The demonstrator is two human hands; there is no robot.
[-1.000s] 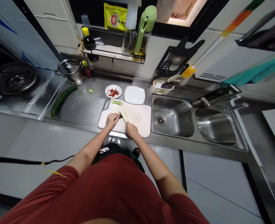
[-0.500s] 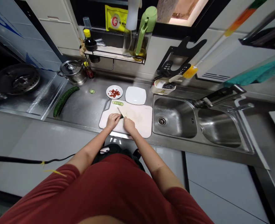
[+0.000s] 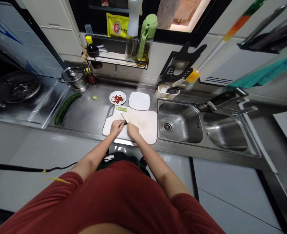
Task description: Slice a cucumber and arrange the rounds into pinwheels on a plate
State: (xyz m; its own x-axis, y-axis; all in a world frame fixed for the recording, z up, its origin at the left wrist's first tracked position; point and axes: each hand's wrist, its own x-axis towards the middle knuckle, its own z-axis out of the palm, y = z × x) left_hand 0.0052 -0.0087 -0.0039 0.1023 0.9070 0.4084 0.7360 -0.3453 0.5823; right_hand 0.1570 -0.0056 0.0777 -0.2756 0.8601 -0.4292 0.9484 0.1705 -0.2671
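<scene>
On the white cutting board (image 3: 145, 126), my left hand (image 3: 117, 127) is closed on a small dark green cucumber piece (image 3: 125, 123). My right hand (image 3: 133, 130) is wrapped round the handle of a knife (image 3: 123, 116), whose blade points up and left beside that piece. The handle is hidden in my fingers. A row of pale green cucumber slices (image 3: 121, 109) lies along the board's top edge. Behind the board are a white plate with chopped red pieces (image 3: 117, 98) and a white square plate (image 3: 139, 101). Far left lies a long whole cucumber (image 3: 65, 108).
A double steel sink (image 3: 179, 122) is right of the board. A lidded pot (image 3: 74, 79) and a small red bottle (image 3: 91, 77) stand at the back left. A wok (image 3: 14, 86) sits far left, and a bottle rack (image 3: 117, 59) hangs above.
The camera view has shifted slightly, moving the whole scene in the picture. Both hands keep their grips, with the knife still beside the cucumber piece.
</scene>
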